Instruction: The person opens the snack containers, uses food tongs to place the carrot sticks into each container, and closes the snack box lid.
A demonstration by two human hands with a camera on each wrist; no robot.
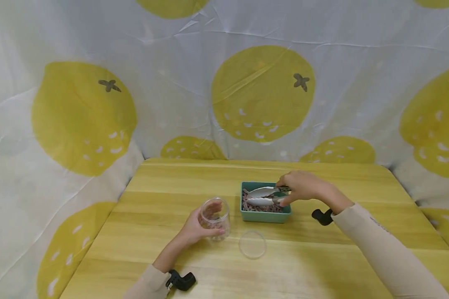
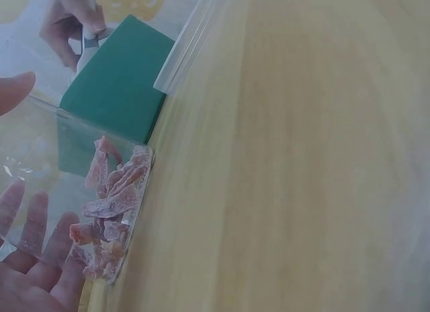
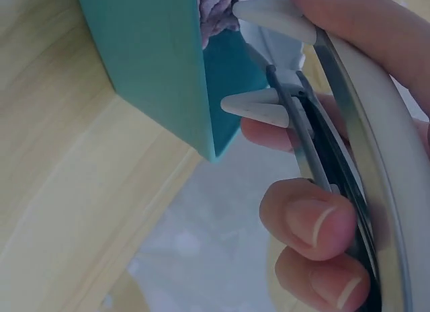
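My left hand (image 1: 197, 227) is wrapped round a clear plastic jar (image 1: 224, 220), mouth up, left of the teal box. In the left wrist view pale pinkish dried strips (image 2: 111, 198) lie at the jar's bottom. My right hand (image 1: 303, 185) grips a pair of tongs (image 3: 363, 137) with white tips. Their two spread heads reach into the teal box (image 1: 265, 217), over a layer of purplish-brown strips (image 1: 262, 208). In the right wrist view the thumb is along one arm of the tongs and the curled fingers are around the other.
A clear round lid (image 1: 252, 245) lies on the wooden table (image 1: 303, 265), in front of the box. Black wrist mounts (image 1: 181, 280) sit at both cuffs. A lemon-printed curtain (image 1: 179, 99) hangs behind the table and at its sides.
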